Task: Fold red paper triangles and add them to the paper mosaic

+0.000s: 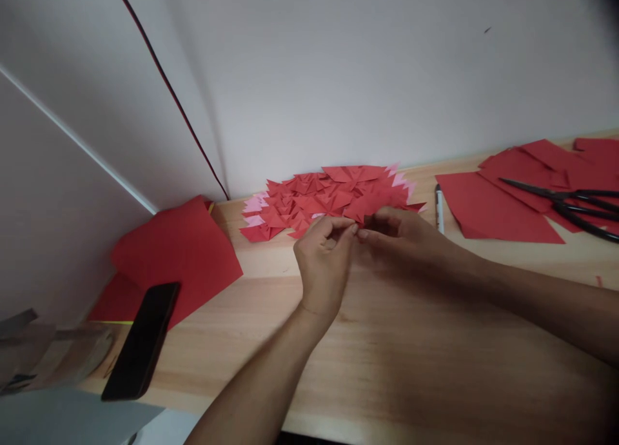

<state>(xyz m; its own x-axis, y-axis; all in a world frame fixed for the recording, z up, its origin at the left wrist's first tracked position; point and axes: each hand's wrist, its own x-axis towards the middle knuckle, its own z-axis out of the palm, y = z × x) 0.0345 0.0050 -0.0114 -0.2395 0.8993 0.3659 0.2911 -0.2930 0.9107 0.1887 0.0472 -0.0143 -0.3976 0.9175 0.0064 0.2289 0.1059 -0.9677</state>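
My left hand (325, 255) and my right hand (403, 235) meet at the middle of the wooden table (338, 367), fingertips almost touching. Both are closed in a pinch on a small piece of folded red paper (363, 209), whose lower part is hidden by the fingers. Right behind it lies a heap of folded red paper pieces (309, 203) with pointed corners, some pink ones showing at its two ends. Where the held paper stops and the heap begins is hard to make out.
Scissors (570, 203) with black handles lie on red paper sheets (498, 206) at the right, beside a white marker (439, 206). At the left, a black phone (142, 342) rests partly on large red sheets (178, 251). A roll of tape (72, 355) stands near the left edge. A wall (362, 77) bounds the back.
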